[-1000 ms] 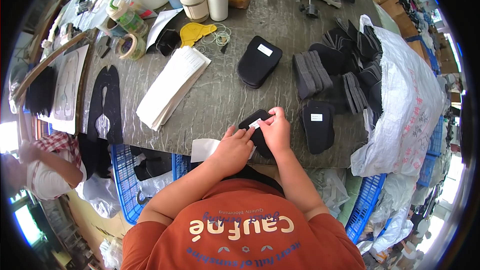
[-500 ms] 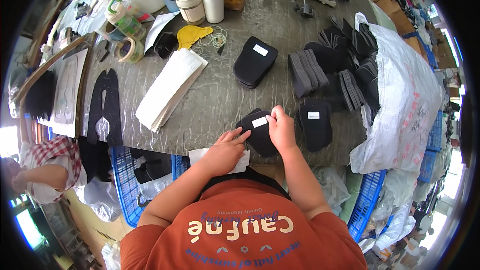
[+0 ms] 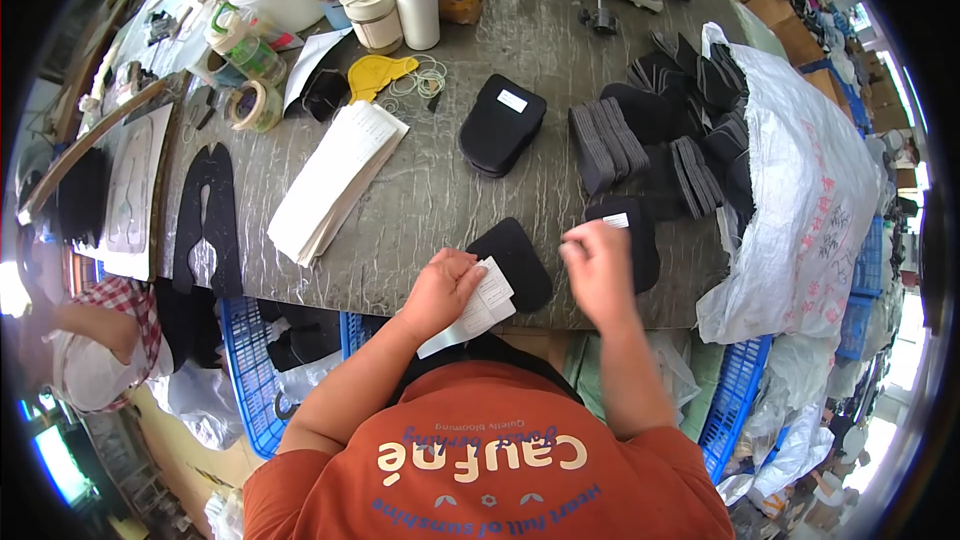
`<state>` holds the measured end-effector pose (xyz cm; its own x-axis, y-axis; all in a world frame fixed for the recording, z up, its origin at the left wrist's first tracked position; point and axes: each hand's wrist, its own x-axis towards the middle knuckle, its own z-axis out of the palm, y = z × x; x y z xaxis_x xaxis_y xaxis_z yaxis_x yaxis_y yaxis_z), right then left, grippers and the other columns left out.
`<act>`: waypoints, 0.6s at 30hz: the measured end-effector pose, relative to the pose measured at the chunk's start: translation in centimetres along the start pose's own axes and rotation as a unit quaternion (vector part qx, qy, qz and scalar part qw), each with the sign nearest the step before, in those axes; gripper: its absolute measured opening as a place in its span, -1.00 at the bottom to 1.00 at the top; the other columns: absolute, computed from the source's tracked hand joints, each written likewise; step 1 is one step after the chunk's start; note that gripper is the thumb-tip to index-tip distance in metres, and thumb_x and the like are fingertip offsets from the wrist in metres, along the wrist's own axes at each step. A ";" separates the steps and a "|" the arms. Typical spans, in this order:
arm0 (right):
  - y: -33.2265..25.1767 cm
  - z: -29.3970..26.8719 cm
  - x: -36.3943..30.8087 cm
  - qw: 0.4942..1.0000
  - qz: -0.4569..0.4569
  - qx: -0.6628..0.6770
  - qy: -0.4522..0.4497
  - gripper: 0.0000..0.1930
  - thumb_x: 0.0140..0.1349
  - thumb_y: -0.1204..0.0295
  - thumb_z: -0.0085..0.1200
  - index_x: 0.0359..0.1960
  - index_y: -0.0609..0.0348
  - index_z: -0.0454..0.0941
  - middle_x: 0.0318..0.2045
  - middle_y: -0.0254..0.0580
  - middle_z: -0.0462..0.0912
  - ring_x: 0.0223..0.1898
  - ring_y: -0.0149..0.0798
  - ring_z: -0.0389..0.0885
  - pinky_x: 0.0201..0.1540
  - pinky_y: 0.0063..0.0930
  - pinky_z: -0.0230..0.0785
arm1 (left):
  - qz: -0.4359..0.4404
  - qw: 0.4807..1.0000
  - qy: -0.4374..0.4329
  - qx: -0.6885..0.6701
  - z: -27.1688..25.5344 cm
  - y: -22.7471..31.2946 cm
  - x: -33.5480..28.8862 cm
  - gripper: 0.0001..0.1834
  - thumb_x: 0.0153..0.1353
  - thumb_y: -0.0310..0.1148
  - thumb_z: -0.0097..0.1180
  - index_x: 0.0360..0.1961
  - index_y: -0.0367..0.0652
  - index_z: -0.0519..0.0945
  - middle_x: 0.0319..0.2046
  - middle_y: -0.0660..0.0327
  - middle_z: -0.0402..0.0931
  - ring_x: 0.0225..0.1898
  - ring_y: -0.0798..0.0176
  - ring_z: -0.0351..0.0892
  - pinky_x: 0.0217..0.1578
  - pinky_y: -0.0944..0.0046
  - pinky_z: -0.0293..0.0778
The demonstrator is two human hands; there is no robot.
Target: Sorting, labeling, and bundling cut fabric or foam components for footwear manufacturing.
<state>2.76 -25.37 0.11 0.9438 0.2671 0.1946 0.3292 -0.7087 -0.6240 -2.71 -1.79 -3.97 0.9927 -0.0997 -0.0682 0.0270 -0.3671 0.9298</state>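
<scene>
Between thumb and fingers of my left hand (image 3: pixel 440 292) is a sheet of white labels (image 3: pixel 488 308), its lower end toward my body. The sheet overlaps the near left side of a black rounded pad (image 3: pixel 522 258) lying at the table's near edge. My right hand (image 3: pixel 603 265), blurred and with bent fingers, is over the left side of another black pad (image 3: pixel 645 245), which has a white label partly behind the hand. Whether anything is in those fingers cannot be made out. Farther off lies a stack of black pads (image 3: pixel 500 140) with a white label on top.
Many dark pads (image 3: pixel 612 145) are heaped at right beside a white woven sack (image 3: pixel 800 190). Folded white papers (image 3: pixel 335 180) lie left of centre, near a black U-shaped piece (image 3: pixel 207 215). Cups, a white bottle (image 3: pixel 415 0) and tape stand at the back. A person in checked clothing (image 3: pixel 105 340) is at left.
My left hand has gone from resting on the near pad to gripping the label sheet, which now covers part of it. My right hand has left that pad and moved right. Its label no longer shows.
</scene>
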 end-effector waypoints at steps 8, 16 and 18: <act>-2.6 6.0 -1.9 0.958 0.100 0.233 -0.138 -0.90 0.11 0.58 0.15 -0.41 0.26 0.45 -0.46 -0.23 0.50 -0.41 -0.37 0.45 -0.35 -0.49 0.32 | -0.061 0.988 -0.020 0.141 -1.2 0.6 0.0 -0.80 0.16 -0.41 0.15 -0.53 -0.34 0.57 -0.26 -0.03 0.59 -0.14 -0.04 0.55 -0.05 0.12 0.42; 0.1 8.6 0.2 0.957 0.201 0.194 -0.081 -0.92 0.13 0.55 0.13 -0.41 0.31 0.52 -0.53 -0.07 0.62 -0.48 -0.21 0.61 -0.36 -0.39 0.43 | 0.162 0.950 -0.105 0.244 0.7 -0.6 -1.6 -0.80 0.13 -0.35 0.17 -0.48 -0.29 0.54 -0.04 0.03 0.55 0.12 -0.04 0.44 0.12 0.03 0.34; -0.2 8.8 0.3 0.957 0.203 0.189 -0.088 -0.92 0.12 0.54 0.14 -0.41 0.30 0.52 -0.53 -0.06 0.62 -0.47 -0.19 0.62 -0.37 -0.38 0.43 | 0.156 0.951 -0.108 0.244 0.5 -0.6 -1.5 -0.80 0.13 -0.34 0.18 -0.48 -0.29 0.54 -0.04 0.03 0.55 0.13 -0.03 0.43 0.13 0.03 0.33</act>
<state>2.75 -19.41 -6.37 0.9612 0.1495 -0.2316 -0.1290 -0.4986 -0.8572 -4.32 -1.91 -4.60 0.8945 -0.4429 0.0615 -0.3752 -0.6686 0.6420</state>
